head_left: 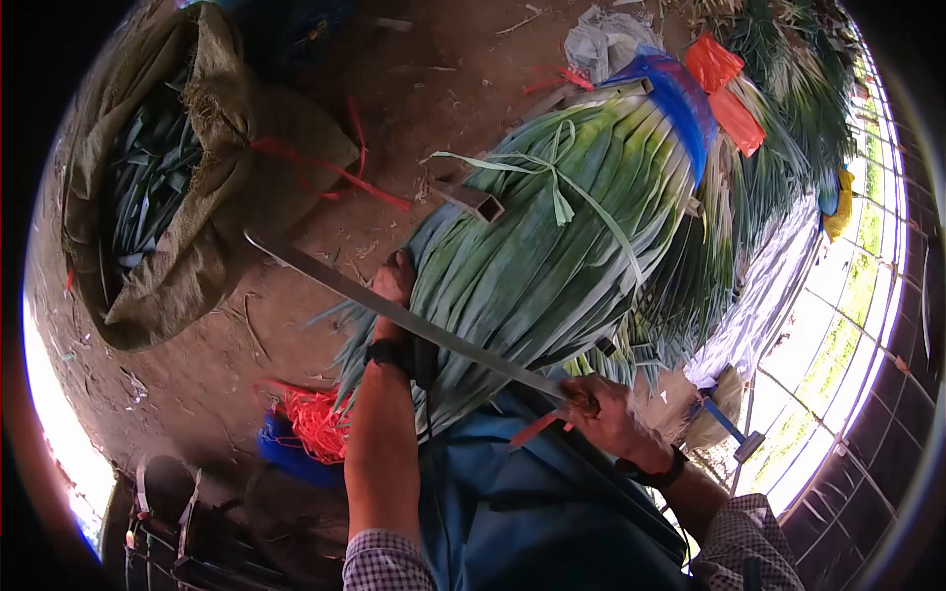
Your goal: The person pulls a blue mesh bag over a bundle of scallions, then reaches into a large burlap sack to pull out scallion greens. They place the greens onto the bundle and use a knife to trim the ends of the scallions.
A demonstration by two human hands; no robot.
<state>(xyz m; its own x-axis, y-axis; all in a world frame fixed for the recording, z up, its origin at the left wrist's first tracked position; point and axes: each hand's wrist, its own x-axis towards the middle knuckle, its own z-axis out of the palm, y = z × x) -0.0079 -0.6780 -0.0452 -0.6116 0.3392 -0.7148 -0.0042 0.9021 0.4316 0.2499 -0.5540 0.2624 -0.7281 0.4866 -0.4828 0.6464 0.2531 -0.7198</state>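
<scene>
A large bundle of leeks (pixel 552 246) lies across the middle, bound with a pale green strip (pixel 557 167). My left hand (pixel 394 283) grips the leaf side of this bundle, its fingers partly hidden against the leaves. My right hand (pixel 606 419) is closed around the handle of a long, thin-bladed knife (pixel 414 320). The blade slants up to the left, passing over my left wrist in this view, and its tip points toward the sack. A short piece of red strip hangs by the knife's handle. Blue-green cloth (pixel 532 492) covers my lap.
An open brown sack (pixel 222 197) with green leaves inside stands at the upper left. Square metal tubing (pixel 483 204) juts out beside the bundle. Red strings (pixel 315 419) lie on blue plastic at the lower left. More leeks (pixel 788 197) are piled at the right.
</scene>
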